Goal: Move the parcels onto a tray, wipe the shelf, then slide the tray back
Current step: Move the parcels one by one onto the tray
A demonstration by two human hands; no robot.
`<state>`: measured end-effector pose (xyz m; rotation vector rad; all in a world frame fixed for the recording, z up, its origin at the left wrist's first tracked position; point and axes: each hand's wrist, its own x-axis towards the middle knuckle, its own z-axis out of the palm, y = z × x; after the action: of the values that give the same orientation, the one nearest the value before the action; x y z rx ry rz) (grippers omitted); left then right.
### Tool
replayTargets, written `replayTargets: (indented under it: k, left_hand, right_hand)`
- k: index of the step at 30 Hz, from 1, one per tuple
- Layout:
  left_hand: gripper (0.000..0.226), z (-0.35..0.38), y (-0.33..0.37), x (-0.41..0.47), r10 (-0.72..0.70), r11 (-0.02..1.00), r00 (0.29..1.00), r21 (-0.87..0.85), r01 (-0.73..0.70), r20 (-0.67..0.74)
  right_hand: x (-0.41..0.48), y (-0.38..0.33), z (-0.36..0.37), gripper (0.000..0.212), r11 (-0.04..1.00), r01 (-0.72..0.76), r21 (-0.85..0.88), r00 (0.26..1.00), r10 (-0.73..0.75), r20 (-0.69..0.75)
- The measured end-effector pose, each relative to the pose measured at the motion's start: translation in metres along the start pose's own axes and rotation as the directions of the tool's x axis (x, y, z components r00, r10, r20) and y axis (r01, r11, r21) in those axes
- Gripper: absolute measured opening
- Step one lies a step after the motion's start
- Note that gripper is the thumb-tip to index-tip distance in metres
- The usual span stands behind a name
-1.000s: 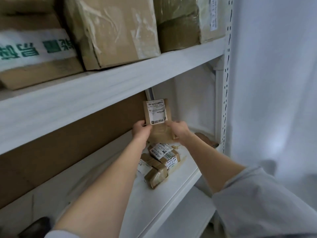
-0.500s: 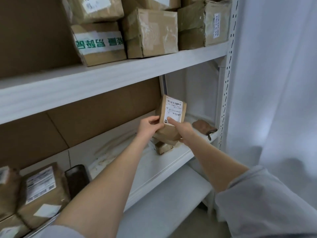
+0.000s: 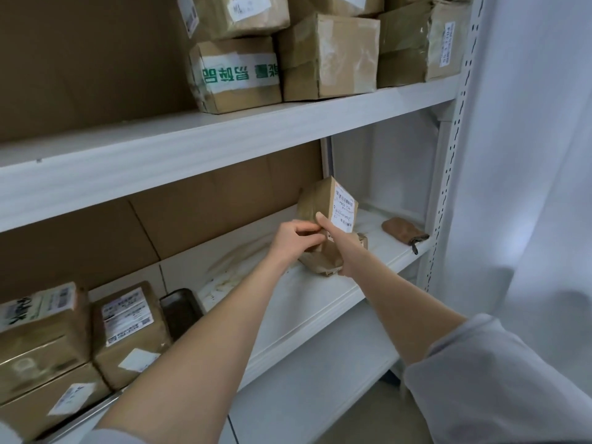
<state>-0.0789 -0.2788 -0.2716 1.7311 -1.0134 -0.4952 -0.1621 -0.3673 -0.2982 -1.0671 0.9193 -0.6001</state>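
Your left hand [image 3: 293, 240] and right hand [image 3: 337, 243] both grip the parcels [image 3: 320, 200] low over the shelf [image 3: 304, 293]. The tray [image 3: 181, 310] sits at 8 o'clock from them, seemingly unloaded; loading, wiping and sliding back all remain.

Matt brown paper wraps the parcels [image 3: 323, 206], the shelf [image 3: 307, 293] is smooth white-painted metal, scuffed in places.
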Motion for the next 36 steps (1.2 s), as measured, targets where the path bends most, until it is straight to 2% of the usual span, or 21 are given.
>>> replayTargets:
  k: [4,7,9,12,14,17,22,25,29,31,34,36]
  left_hand:
    - [0.020,-0.020,-0.011,-0.007,-0.005,1.000,1.000,0.014,0.005,-0.019]
    - [0.029,-0.034,-0.025,-0.008,-0.054,0.998,0.981,0.008,0.057,-0.186]
    - [0.042,-0.045,-0.030,-0.009,-0.138,0.988,0.957,0.028,0.150,-0.254]
    - [0.065,-0.055,-0.033,-0.012,-0.247,0.965,0.949,0.039,0.259,-0.198]
    - [0.061,-0.058,-0.031,-0.017,-0.278,0.958,0.951,0.033,0.285,-0.132]
    - [0.048,-0.060,-0.033,-0.019,-0.269,0.962,0.960,0.015,0.271,-0.082]
    - [0.044,-0.062,-0.035,-0.022,-0.242,0.970,0.968,-0.008,0.242,-0.064]
    - [0.060,-0.063,-0.037,-0.021,-0.253,0.967,0.966,0.020,0.254,-0.053]
    - [0.099,-0.061,-0.037,-0.020,-0.297,0.949,0.951,0.085,0.304,-0.083]
    - [0.109,-0.060,-0.037,-0.018,-0.308,0.943,0.946,0.095,0.318,-0.100]
    - [0.108,-0.059,-0.035,-0.019,-0.306,0.943,0.945,0.102,0.318,-0.118]
    - [0.093,-0.059,-0.036,-0.020,-0.306,0.939,0.944,0.125,0.321,-0.121]
  right_hand:
    - [0.007,0.013,0.017,0.119,0.998,-0.051,0.032,0.998,0.052,-0.028]
    - [0.007,0.026,0.028,0.100,0.996,-0.043,0.078,0.999,0.042,0.013]
    - [-0.009,0.028,0.033,0.094,0.996,-0.051,0.070,0.998,0.047,0.050]
    - [-0.019,0.033,0.037,0.061,0.998,-0.030,0.058,0.993,0.023,0.117]
    - [-0.025,0.036,0.039,0.050,0.999,-0.027,0.044,0.987,0.020,0.157]
    - [-0.030,0.040,0.045,0.056,1.000,0.003,0.001,0.977,-0.003,0.213]
    - [-0.035,0.039,0.051,0.066,0.991,0.074,-0.111,0.982,-0.053,0.179]
    - [-0.041,0.036,0.053,0.050,0.979,0.143,-0.147,0.975,-0.114,0.192]
    - [-0.045,0.035,0.055,0.068,0.954,0.217,-0.208,0.960,-0.170,0.222]
    - [-0.046,0.035,0.052,0.066,0.946,0.232,-0.227,0.954,-0.175,0.245]
    - [-0.047,0.033,0.046,0.046,0.940,0.237,-0.247,0.948,-0.169,0.270]
    - [-0.047,0.030,0.042,0.044,0.938,0.216,-0.272,0.951,-0.139,0.276]
